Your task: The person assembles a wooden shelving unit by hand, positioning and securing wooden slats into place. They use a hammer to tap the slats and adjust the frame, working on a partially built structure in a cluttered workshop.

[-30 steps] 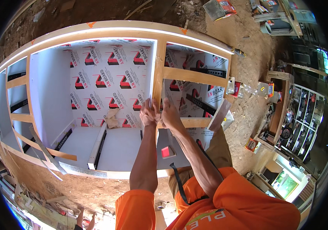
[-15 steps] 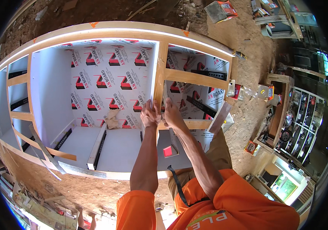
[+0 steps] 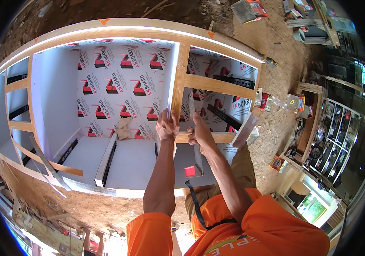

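A long wooden cabinet frame lies in front of me, lined with white boards printed in red and black. My left hand is closed around the wooden upright between the large middle compartment and the right-hand openings. Just right of that upright, my right hand is closed, its thumb pointing up along a thin, pale strip. The hand hides the strip's grip point. Below it, the lower wooden crosspiece passes close by. Black drawer slides are fixed inside the right openings.
A loose wood piece leans over the frame's right end. Crumpled brown paper lies in the middle compartment. Loose thin strips cross the left front. Shelving stands at right. Another person's legs show at lower left.
My right hand has moved slightly right and down, away from the upright, and the thin strip has shifted right with it. The left hand keeps its place on the upright.
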The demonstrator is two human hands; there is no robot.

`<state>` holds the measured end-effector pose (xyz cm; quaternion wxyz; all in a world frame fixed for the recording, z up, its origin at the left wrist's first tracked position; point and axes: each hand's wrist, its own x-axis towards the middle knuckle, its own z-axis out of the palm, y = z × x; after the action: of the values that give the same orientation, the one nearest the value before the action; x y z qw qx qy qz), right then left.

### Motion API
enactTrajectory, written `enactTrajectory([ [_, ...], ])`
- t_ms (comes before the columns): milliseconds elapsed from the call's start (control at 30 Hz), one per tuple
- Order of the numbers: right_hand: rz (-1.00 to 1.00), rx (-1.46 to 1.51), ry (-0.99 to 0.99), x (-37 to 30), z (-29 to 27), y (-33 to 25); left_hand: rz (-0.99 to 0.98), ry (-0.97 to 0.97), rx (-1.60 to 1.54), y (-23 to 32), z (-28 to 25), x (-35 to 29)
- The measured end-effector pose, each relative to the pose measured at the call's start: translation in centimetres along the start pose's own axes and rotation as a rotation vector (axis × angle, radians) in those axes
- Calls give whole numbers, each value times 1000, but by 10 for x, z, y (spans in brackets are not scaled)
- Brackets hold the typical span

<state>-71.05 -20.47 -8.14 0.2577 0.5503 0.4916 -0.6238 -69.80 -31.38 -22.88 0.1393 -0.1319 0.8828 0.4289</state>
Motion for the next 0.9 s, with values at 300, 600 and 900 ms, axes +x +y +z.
enactTrajectory([
  [300,99,291,-69,-1,29,-19,-37,-51,32,-2,-1,1],
  [600,118,273,-155,27,16,-20,-32,-31,25,2,-3,0],
  [900,91,212,-182,40,16,-9,-21,0,48,0,-1,0],
])
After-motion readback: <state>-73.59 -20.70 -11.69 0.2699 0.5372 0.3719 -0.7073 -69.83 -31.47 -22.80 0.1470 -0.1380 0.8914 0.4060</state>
